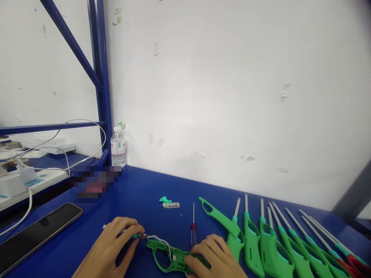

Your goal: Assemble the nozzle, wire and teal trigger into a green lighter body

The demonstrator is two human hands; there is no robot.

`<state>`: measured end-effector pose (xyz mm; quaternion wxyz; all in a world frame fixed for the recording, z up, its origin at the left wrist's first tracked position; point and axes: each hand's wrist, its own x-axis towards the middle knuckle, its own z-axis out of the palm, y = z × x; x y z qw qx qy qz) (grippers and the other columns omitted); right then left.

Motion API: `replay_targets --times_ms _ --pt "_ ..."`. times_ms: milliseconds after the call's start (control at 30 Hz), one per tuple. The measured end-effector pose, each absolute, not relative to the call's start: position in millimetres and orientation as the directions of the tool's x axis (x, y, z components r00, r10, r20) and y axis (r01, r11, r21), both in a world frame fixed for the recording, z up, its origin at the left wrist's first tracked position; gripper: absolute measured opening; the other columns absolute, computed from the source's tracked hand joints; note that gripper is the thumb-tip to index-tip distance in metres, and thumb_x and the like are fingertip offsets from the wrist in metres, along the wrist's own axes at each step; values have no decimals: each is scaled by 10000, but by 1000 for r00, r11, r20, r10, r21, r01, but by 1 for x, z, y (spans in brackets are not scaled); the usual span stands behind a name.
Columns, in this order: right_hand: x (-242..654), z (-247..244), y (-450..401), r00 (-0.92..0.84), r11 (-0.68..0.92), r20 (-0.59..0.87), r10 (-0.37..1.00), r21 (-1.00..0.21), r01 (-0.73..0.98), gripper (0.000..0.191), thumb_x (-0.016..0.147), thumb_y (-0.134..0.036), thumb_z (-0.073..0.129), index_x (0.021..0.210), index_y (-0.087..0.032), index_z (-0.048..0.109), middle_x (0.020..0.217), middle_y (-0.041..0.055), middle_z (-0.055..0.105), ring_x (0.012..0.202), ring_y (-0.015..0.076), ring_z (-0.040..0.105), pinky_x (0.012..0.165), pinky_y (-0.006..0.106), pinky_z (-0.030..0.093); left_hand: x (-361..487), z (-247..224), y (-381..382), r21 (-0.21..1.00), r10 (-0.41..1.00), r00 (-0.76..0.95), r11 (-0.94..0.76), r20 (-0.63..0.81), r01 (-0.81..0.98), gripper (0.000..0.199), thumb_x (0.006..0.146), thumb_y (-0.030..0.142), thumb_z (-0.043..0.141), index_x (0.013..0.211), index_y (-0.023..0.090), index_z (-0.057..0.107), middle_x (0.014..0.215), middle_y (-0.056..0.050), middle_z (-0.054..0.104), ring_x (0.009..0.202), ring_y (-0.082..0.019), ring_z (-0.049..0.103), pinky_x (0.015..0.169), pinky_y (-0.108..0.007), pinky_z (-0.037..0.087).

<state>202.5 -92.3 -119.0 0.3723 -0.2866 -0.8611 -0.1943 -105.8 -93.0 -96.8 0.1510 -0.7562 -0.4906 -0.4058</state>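
My left hand pinches the lighter nozzle, a tube with a teal collar, partly hidden by my fingers. A thin white wire runs from its end into a green lighter handle shell, which lies inner side up on the table. My right hand is closed on the right end of that shell and covers it. A small screwdriver with a clear purple-red handle lies just beyond. Farther back are a clear fuel tank and a teal plastic piece.
Several green lighters with metal nozzles lie in a row at the right, some with red parts. A loose green shell half rests across one. At the left are a phone, a power strip and a water bottle.
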Motion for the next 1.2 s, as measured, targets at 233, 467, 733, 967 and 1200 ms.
replay_targets --times_ms 233,467,733,967,1200 --pt "209 -115 -99 -602 786 678 422 57 616 121 1097 -324 595 1120 -283 707 967 -5 743 847 187 698 932 382 485 -106 -97 -96 154 642 246 -501 726 852 303 1042 492 503 1092 300 732 1039 -46 730 995 -201 692 838 -292 607" --pt "206 -101 -103 -631 827 655 416 17 562 161 1110 -278 546 1116 -271 706 978 10 746 838 193 689 860 370 498 -107 -97 -99 124 670 332 -537 664 834 198 1050 262 550 1218 222 647 1115 -25 686 986 -146 682 804 -294 611" --pt "209 -69 -121 -707 834 472 526 -122 538 201 1115 -200 499 1202 -242 676 1112 48 728 988 235 662 915 413 515 -102 -87 -104 179 744 341 -521 575 835 175 1018 251 627 1176 182 659 1147 -41 677 1028 -174 670 880 -373 601" --pt "212 -68 -124 -718 821 405 566 -199 535 206 1117 -199 514 1242 -251 669 1167 50 713 1049 240 643 953 434 496 -100 -80 -105 208 795 347 -498 498 842 208 1011 286 651 1188 177 661 1169 -47 682 1045 -182 674 917 -401 598" --pt "211 -65 -125 -719 812 380 582 -220 541 212 1086 -160 560 1245 -241 675 1171 56 707 1061 257 634 954 448 495 -99 -78 -108 215 798 349 -499 491 839 234 1017 307 642 1217 184 653 1187 -54 680 1059 -185 673 914 -397 600"
